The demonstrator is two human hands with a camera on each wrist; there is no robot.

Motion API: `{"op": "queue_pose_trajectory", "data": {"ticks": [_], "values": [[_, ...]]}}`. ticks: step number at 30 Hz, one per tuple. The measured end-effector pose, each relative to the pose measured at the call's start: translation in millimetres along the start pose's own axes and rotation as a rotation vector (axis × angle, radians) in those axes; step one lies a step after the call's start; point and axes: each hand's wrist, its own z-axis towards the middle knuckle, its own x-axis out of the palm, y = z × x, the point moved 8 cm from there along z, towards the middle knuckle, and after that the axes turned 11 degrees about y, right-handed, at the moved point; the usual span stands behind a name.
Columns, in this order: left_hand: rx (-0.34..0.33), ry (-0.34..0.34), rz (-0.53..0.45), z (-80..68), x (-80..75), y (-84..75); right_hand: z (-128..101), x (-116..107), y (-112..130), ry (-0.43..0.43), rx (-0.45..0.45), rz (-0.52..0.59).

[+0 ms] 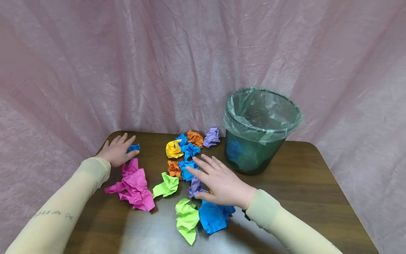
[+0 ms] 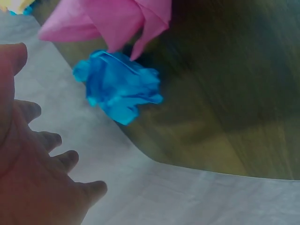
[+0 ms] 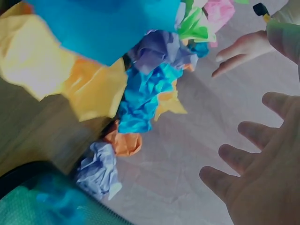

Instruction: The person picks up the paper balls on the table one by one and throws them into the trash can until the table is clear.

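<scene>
Dark brown wood-grain is what I see under everything: a table with rounded corners, its near middle washed pale by glare, and behind it a wrinkled pink cloth backdrop that fills the room from edge to edge. My left hand lies at the table's far left corner, fingers spread and relaxed, with a small blue paper ball just at its fingertips; the left wrist view shows that ball lying free on the wood, apart from the palm, so nothing is gripped there. Just nearer me is a large crumpled pink paper. My right hand hovers flat and open over the middle of the scatter, fingers extended, holding nothing, above a purple wad and a blue wad. Below the wrist sit a big blue crumple and a lime green sheet. Farther back lie yellow, orange and lilac balls. To the right stands a dark mesh waste bin lined with a green bag, well apart from the left hand and near the right.
</scene>
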Motion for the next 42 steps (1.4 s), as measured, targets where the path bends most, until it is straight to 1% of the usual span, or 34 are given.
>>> {"op": "queue_pose_trajectory", "data": {"ticks": [4,11,14,18,24,26,32,35,39,42], "values": [[-0.019,0.019,-0.026,3.8,3.0,7.5,8,3,9,0.002,-0.032,-0.013],[-0.008,0.07,-0.065,14.3,7.0,6.3,15,7,19,0.009,-0.061,-0.047],[-0.034,0.097,-0.097,17.8,10.1,6.8,16,9,21,0.019,-0.066,-0.061],[-0.056,0.117,-0.138,21.1,14.2,7.7,16,10,22,0.021,-0.07,-0.062],[-0.02,0.121,-0.169,26.9,20.4,9.2,13,12,23,0.016,-0.07,-0.065],[-0.016,0.131,-0.167,29.1,23.0,9.5,13,12,22,0.02,-0.066,-0.064],[-0.047,0.174,-0.134,36.4,32.3,14.6,17,13,23,0.032,-0.063,-0.053],[-0.052,0.192,-0.114,38.0,36.3,13.8,20,14,25,0.032,-0.069,-0.053],[-0.019,0.182,-0.059,39.7,39.9,12.0,22,15,27,0.038,-0.071,-0.061],[0.003,0.167,-0.047,39.8,40.9,11.6,23,17,27,0.044,-0.07,-0.059]]}}
